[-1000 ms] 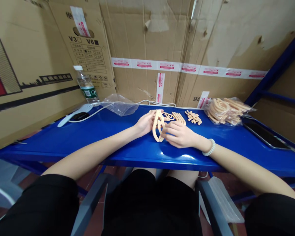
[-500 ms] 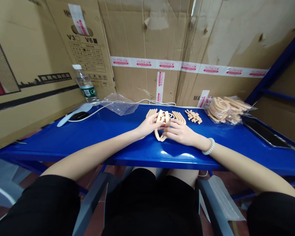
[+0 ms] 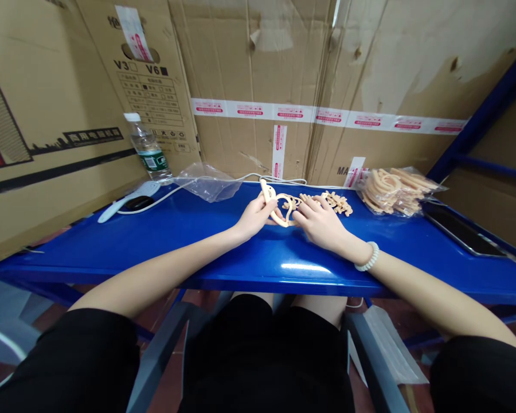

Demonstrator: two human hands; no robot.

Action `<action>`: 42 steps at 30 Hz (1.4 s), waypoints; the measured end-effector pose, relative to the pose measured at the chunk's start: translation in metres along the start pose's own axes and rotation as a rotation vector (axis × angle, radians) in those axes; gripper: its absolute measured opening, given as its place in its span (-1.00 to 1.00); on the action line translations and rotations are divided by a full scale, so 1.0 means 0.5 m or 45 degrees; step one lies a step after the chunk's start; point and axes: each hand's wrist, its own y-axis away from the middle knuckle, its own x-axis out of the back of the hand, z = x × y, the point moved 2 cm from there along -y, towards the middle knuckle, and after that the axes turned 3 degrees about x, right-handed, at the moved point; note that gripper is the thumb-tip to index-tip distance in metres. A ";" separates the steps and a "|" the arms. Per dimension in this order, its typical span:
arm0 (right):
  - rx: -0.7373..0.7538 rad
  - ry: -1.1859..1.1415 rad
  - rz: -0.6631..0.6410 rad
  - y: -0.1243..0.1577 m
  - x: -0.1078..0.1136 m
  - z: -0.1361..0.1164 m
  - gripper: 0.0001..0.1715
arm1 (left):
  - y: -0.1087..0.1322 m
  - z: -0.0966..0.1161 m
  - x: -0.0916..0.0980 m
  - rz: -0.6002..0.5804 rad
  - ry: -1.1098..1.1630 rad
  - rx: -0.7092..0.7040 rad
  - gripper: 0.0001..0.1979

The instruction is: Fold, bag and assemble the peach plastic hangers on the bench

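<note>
My left hand point(image 3: 254, 219) is closed on a pale wooden frame point(image 3: 279, 219) made of curved strips, with a flat end piece with holes standing up above the fingers. The frame is tilted just above the table. My right hand point(image 3: 322, 225) has its fingers bent at the right end of the frame, where the thumb side meets the curved strip; the exact grip is partly hidden. Beneath and behind the right fingers lie loose wooden strips point(image 3: 304, 198), mostly covered. To their right is a small pile of knobbly wooden pieces point(image 3: 340, 204).
On the blue table point(image 3: 198, 241), a clear bag of wooden parts point(image 3: 395, 192) and a dark phone point(image 3: 462, 229) lie at right. At left are a water bottle point(image 3: 150, 152), a pale-blue handled object point(image 3: 126, 201), a black object point(image 3: 140, 202), an empty plastic bag point(image 3: 210, 183) and a white cable point(image 3: 258, 175). Cardboard stands behind.
The wooden frame has turned from upright to tilted, its flat end now up at the left hand. My right hand has shifted slightly right, its fingers over the loose strips.
</note>
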 end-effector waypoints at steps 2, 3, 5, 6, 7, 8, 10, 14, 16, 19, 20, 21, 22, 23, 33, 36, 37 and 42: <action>0.005 -0.051 -0.095 0.002 -0.006 0.000 -0.82 | -0.001 -0.001 -0.001 -0.002 -0.006 -0.007 -0.88; 0.015 -0.080 -0.125 0.002 -0.009 0.000 -0.81 | -0.002 -0.001 -0.001 0.004 -0.010 0.001 -0.89; 0.034 -0.121 -0.138 0.003 -0.011 -0.001 -0.80 | -0.002 -0.001 -0.001 0.022 -0.003 0.052 -0.91; 0.043 -0.132 -0.122 0.003 -0.010 0.000 -0.80 | -0.002 0.000 -0.002 0.031 0.013 0.088 -0.91; 0.053 -0.140 -0.098 0.002 -0.009 0.001 -0.80 | -0.002 0.001 -0.002 0.036 0.034 0.125 -0.91; 0.065 -0.146 -0.070 0.002 -0.008 0.002 -0.80 | -0.002 0.003 -0.003 0.037 0.058 0.154 -0.90; 0.089 -0.163 -0.016 0.001 -0.006 0.006 -0.79 | 0.000 0.007 -0.004 0.037 0.107 0.185 -0.89; 0.125 -0.205 0.082 0.002 -0.004 0.016 -0.77 | 0.003 0.015 -0.006 0.034 0.200 0.208 -0.91; 0.136 -0.215 0.129 0.003 -0.002 0.018 -0.75 | 0.004 0.018 -0.007 0.037 0.240 0.225 -0.90; 0.169 -0.224 0.199 0.004 0.004 0.021 -0.71 | 0.002 0.021 -0.007 0.064 0.302 0.268 -0.84; 0.186 -0.227 0.217 0.004 0.006 0.024 -0.70 | 0.000 0.020 -0.005 0.091 0.333 0.309 -0.81; 0.194 -0.231 0.234 0.005 0.008 0.028 -0.68 | -0.002 0.018 -0.003 0.125 0.365 0.358 -0.77; 0.186 -0.239 0.252 0.006 0.010 0.035 -0.67 | -0.004 0.015 -0.001 0.163 0.390 0.405 -0.73; 0.158 -0.260 0.268 0.008 0.012 0.044 -0.67 | -0.006 0.012 0.002 0.193 0.401 0.437 -0.70; -0.352 -0.791 0.146 0.052 -0.017 0.186 -0.76 | 0.005 -0.003 -0.007 0.028 0.259 0.387 -0.80; -0.277 -0.823 0.026 0.061 -0.040 0.206 -0.79 | 0.004 -0.003 -0.007 0.043 0.246 0.403 -0.78; -0.248 -0.837 -0.018 0.064 -0.047 0.210 -0.75 | 0.003 -0.003 -0.006 0.044 0.240 0.411 -0.78; -0.229 -0.774 -0.189 0.074 -0.068 0.219 -0.67 | 0.002 -0.007 -0.004 0.048 0.221 0.435 -0.78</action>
